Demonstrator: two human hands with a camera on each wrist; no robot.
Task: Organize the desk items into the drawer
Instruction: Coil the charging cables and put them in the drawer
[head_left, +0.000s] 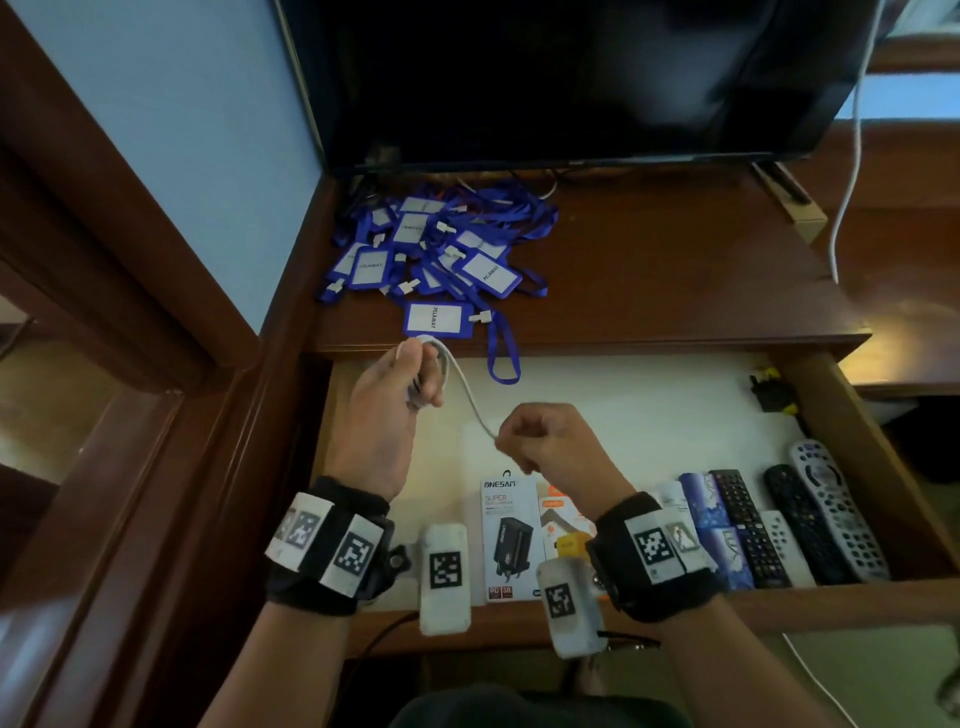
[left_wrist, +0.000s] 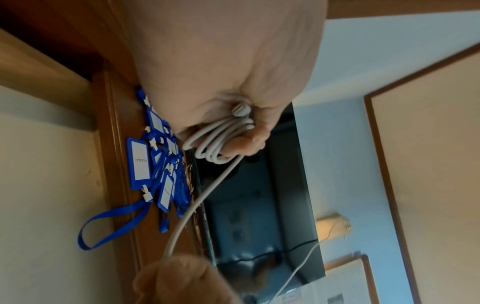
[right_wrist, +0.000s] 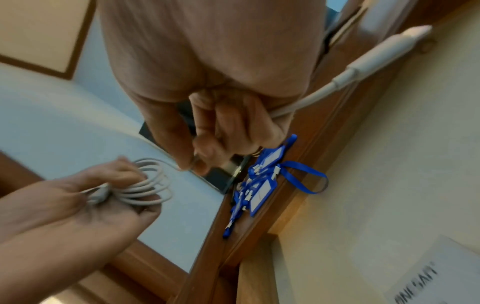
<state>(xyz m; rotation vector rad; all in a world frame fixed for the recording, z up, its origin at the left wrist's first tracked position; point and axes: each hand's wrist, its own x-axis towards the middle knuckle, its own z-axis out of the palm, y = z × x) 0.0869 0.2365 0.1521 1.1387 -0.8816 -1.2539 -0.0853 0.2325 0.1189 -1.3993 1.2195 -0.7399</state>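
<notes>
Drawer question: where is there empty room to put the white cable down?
The drawer floor is bare at the back, between the desk edge and the ONESAM charger box, and along its left side. The front is crowded: boxes, then the remote controls at the right. The white cable is held between the left hand and the right hand.

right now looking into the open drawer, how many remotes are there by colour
black remotes: 2
grey remote: 1
white remote: 1
total in the drawer: 4
</notes>
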